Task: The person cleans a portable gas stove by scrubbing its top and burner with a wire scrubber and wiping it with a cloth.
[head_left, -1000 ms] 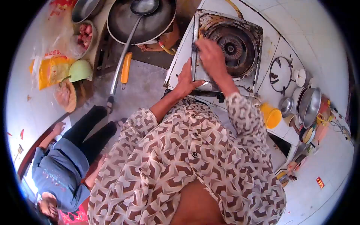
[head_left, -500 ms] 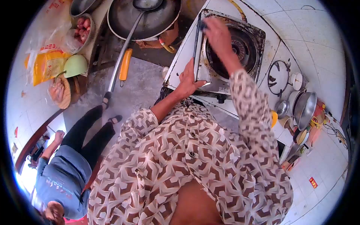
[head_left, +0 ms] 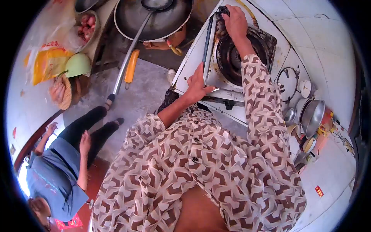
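A grimy gas stove (head_left: 227, 86) with one round burner (head_left: 235, 58) stands in front of me, brown stains on its top. At its left side my left hand (head_left: 197, 86) grips the edge, thumb over the top and fingers along the side. My right hand (head_left: 235, 23) is closed on a black scouring pad (head_left: 223, 11), pressed to the stove's far left corner. Whether the pad is wire or cloth is too small to tell. A black pot support ring (head_left: 288, 83) lies on the white tiled counter (head_left: 283, 58), right of the stove.
A wok (head_left: 131, 23) with a long-handled ladle (head_left: 125, 71) sits at the upper left. Nearby are a bowl of red onions (head_left: 85, 29) and a green bowl (head_left: 78, 65). Metal bowls (head_left: 313, 116) stack at the right. Another person (head_left: 58, 166) is at the lower left.
My right hand with the pad has moved away from me to the stove's far left corner. My left hand keeps its place. The other person's hands have come up in front of them.
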Tool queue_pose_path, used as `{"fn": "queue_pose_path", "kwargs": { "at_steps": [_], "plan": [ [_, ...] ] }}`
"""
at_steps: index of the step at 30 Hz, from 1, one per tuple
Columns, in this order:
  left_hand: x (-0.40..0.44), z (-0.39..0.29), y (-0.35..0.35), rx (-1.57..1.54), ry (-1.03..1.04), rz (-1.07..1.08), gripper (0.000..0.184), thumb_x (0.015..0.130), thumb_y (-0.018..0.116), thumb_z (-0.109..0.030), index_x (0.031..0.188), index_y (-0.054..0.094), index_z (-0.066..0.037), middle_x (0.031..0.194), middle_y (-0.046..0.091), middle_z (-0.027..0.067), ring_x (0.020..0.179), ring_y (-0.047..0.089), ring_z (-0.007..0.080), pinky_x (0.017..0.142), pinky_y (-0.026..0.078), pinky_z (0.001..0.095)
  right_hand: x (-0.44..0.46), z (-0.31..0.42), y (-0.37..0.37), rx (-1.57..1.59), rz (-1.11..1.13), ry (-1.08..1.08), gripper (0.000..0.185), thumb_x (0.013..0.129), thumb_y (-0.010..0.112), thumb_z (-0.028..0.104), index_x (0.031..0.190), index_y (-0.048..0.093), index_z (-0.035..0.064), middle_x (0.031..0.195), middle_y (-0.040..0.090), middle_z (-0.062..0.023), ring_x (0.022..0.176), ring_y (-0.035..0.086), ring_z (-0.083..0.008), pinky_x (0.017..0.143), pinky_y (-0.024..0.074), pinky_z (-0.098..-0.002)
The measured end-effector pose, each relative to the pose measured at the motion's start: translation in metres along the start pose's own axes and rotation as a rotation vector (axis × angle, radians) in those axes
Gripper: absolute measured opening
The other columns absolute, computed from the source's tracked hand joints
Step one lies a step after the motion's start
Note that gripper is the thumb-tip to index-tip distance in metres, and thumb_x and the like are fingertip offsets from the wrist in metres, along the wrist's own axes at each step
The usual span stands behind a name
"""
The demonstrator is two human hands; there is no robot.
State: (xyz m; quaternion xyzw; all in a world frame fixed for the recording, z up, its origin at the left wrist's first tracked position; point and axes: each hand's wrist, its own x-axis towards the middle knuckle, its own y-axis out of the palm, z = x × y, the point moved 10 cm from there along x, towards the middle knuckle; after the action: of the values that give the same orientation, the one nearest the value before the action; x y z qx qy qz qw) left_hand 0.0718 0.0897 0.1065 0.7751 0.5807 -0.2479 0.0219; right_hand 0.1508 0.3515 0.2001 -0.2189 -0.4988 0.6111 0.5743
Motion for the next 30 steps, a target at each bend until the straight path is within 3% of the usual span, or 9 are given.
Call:
{"fn": "queue_pose_path", "kwargs": {
  "at_steps": [5, 10, 13, 16, 19, 20, 24, 27, 30],
  "plan": [
    [0.0, -0.003, 0.002, 0.017, -0.007, 0.01, 0.113, 0.077, 0.075, -0.032, 0.152, -0.001, 0.002, 0.158, 0.014, 0.0217, 0.147, 0.014, 0.0314, 0.113, 0.01, 0.0479, -0.033, 0.036, 0.002, 0.075, 0.105, -0.275, 0.038, 0.082, 0.07, 0.015, 0.119, 0.063, 0.0074, 0.114, 0.062, -0.0148, 0.107, 0.058, -0.035, 0.091, 0.0471, -0.0436],
    [0.007, -0.001, 0.004, 0.019, -0.023, 0.027, 0.113, 0.077, 0.075, -0.031, 0.153, -0.003, 0.0, 0.158, 0.013, 0.0217, 0.147, 0.014, 0.0313, 0.113, 0.01, 0.0478, 0.007, -0.002, 0.008, -0.045, 0.106, 0.091, 0.036, 0.082, 0.069, 0.017, 0.115, 0.064, 0.005, 0.113, 0.063, -0.0167, 0.106, 0.058, -0.0373, 0.093, 0.0462, -0.0447],
    [0.01, 0.004, 0.004, 0.016, 0.017, 0.041, 0.113, 0.078, 0.074, -0.034, 0.153, -0.003, 0.0, 0.159, 0.011, 0.0221, 0.148, 0.012, 0.0319, 0.113, 0.01, 0.0486, -0.052, 0.034, -0.013, 0.126, 0.039, -0.229, 0.033, 0.079, 0.072, 0.012, 0.112, 0.066, 0.0056, 0.107, 0.064, -0.0154, 0.103, 0.06, -0.0346, 0.091, 0.0486, -0.0434],
    [0.019, 0.008, 0.011, 0.009, -0.014, 0.019, 0.112, 0.079, 0.075, -0.033, 0.151, -0.003, 0.004, 0.157, 0.012, 0.027, 0.147, 0.012, 0.0359, 0.116, 0.007, 0.0489, -0.088, -0.042, -0.089, 0.26, 0.245, 0.184, 0.044, 0.08, 0.072, 0.015, 0.122, 0.063, 0.0079, 0.116, 0.064, -0.0145, 0.111, 0.06, -0.0307, 0.1, 0.0443, -0.0362],
    [0.041, -0.021, -0.016, 0.019, 0.194, -0.134, 0.104, 0.081, 0.072, -0.025, 0.151, 0.001, 0.005, 0.156, 0.012, 0.0296, 0.147, 0.011, 0.0398, 0.118, 0.01, 0.0473, -0.173, -0.205, -0.275, 0.045, -0.174, 0.404, 0.04, 0.087, 0.065, 0.021, 0.125, 0.063, 0.0089, 0.121, 0.064, -0.0119, 0.111, 0.06, -0.0213, 0.098, 0.0435, -0.0324],
    [0.047, -0.043, -0.022, 0.12, 0.256, -0.176, 0.1, 0.082, 0.07, -0.023, 0.151, 0.003, 0.005, 0.155, 0.013, 0.0296, 0.146, 0.011, 0.0414, 0.117, 0.01, 0.0489, -0.228, -0.254, -0.361, -0.43, -0.187, 0.759, 0.041, 0.089, 0.062, 0.025, 0.126, 0.062, 0.0078, 0.124, 0.063, -0.0112, 0.114, 0.059, -0.0196, 0.096, 0.0453, -0.0327],
    [0.091, -0.086, -0.026, 0.43, 0.381, -0.277, 0.089, 0.086, 0.068, -0.028, 0.151, 0.015, 0.001, 0.156, 0.015, 0.0272, 0.146, 0.012, 0.042, 0.117, 0.01, 0.0518, -0.426, -0.309, -0.515, 0.524, -0.907, 0.866, 0.036, 0.094, 0.056, 0.02, 0.126, 0.059, 0.0034, 0.122, 0.063, -0.0126, 0.109, 0.062, -0.0212, 0.09, 0.0512, -0.0329],
    [0.101, -0.095, -0.02, 0.608, 0.382, -0.304, 0.083, 0.087, 0.066, -0.035, 0.15, 0.024, 0.0, 0.156, 0.017, 0.0261, 0.146, 0.012, 0.0415, 0.117, 0.009, 0.0524, -0.466, -0.291, -0.467, 0.504, -1.003, 0.972, 0.033, 0.096, 0.054, 0.014, 0.126, 0.058, 0.0016, 0.118, 0.064, -0.0129, 0.104, 0.063, -0.0217, 0.086, 0.0537, -0.0321],
    [0.098, -0.099, -0.026, 0.733, 0.372, -0.314, 0.075, 0.089, 0.062, -0.041, 0.147, 0.033, -0.002, 0.156, 0.02, 0.0258, 0.146, 0.014, 0.041, 0.117, 0.009, 0.0532, -0.385, -0.263, -0.325, 0.374, -0.65, 1.004, 0.044, 0.09, 0.064, 0.012, 0.132, 0.055, 0.0029, 0.121, 0.062, -0.0104, 0.108, 0.059, -0.0202, 0.088, 0.0511, -0.0308]
  ]
}}
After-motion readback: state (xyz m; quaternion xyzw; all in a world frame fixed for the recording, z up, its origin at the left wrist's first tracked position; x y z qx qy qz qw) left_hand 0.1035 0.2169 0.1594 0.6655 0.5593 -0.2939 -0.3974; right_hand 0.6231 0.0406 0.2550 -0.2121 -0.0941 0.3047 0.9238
